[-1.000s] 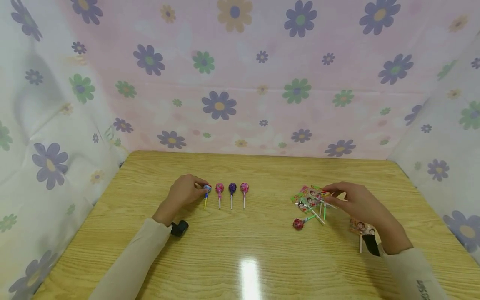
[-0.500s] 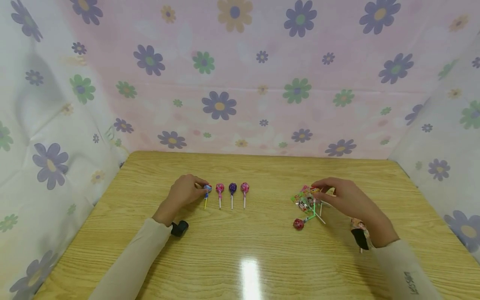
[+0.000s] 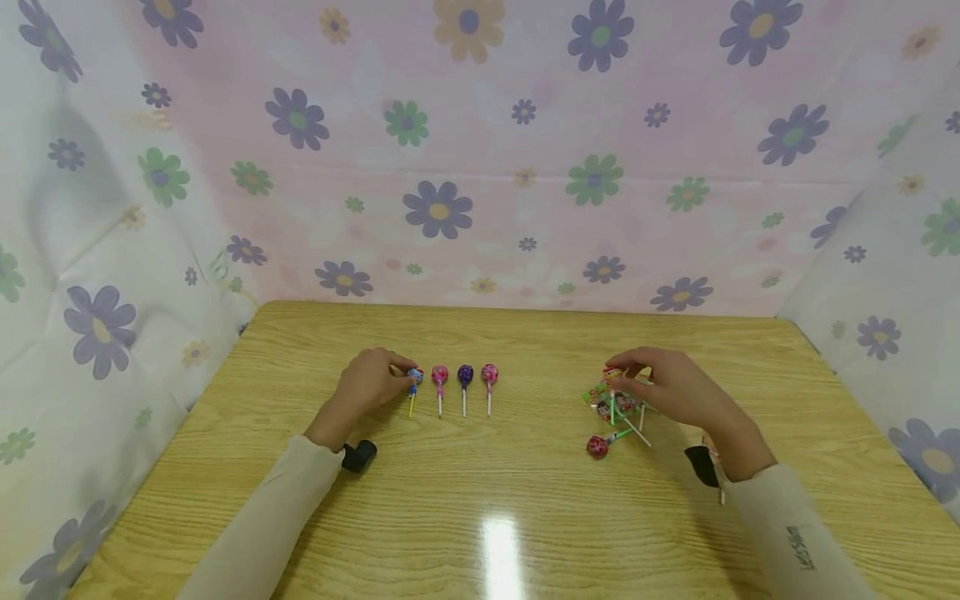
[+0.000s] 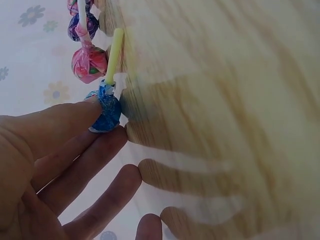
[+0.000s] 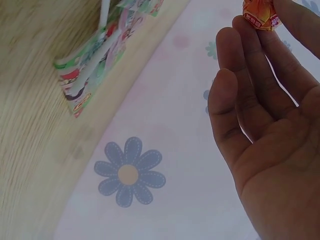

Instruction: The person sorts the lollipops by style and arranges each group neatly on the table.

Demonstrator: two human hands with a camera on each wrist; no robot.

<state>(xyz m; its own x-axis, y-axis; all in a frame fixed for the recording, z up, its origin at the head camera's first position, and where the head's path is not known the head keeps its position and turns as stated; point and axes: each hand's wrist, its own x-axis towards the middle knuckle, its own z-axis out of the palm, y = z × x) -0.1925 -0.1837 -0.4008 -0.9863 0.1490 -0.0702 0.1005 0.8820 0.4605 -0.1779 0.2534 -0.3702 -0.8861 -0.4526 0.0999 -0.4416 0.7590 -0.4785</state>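
Note:
My left hand (image 3: 403, 375) rests on the wooden table (image 3: 480, 500) at the left end of a row of lollipops. Its thumb and forefinger pinch the blue-wrapped head of a yellow-stick lollipop (image 3: 414, 378), which shows close up in the left wrist view (image 4: 107, 113). To its right lie a pink lollipop (image 3: 439, 377), a purple one (image 3: 465, 375) and another pink one (image 3: 489, 375). My right hand (image 3: 621, 372) hovers over a pile of flat packaged lollipops (image 3: 609, 402). It pinches an orange-wrapped lollipop (image 5: 260, 15) whose green stick (image 3: 612, 408) hangs down.
A red round lollipop (image 3: 597, 447) lies in front of the pile. One more packaged lollipop (image 3: 718, 467) is mostly hidden under my right wrist. Flowered cloth walls (image 3: 480, 167) close in the table at the back and on both sides.
My right hand has moved left across the pile and now holds an orange lollipop with a green stick above it. The left hand has stayed on the blue lollipop.

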